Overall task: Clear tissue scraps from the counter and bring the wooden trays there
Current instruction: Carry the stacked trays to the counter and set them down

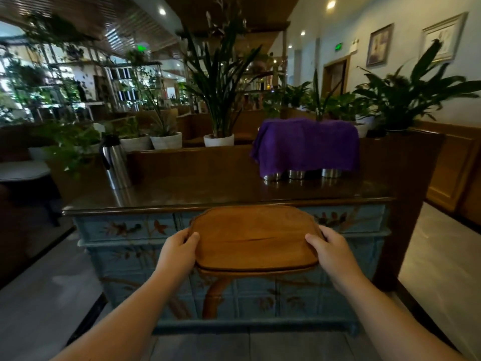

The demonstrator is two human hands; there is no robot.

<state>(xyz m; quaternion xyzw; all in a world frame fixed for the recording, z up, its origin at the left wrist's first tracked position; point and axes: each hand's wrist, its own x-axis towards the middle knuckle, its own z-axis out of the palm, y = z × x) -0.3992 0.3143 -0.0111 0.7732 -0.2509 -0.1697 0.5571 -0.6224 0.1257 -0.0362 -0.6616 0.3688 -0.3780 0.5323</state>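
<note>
A stack of wooden trays [253, 237] sits between the left hand [178, 250] and right hand [331, 252], just before the counter [208, 191], whose top carries a flask [114, 162] at left and cloth-draped cups [305, 145] at right, potted plants [218, 100] behind.

The wooden trays [253, 238] are warm orange-brown. The counter [234, 194] has a dark glossy brown top over a faded blue front painted with rust-coloured birds and branches — a vivid purple cloth [304, 145] drapes silver cups [296, 174].
</note>
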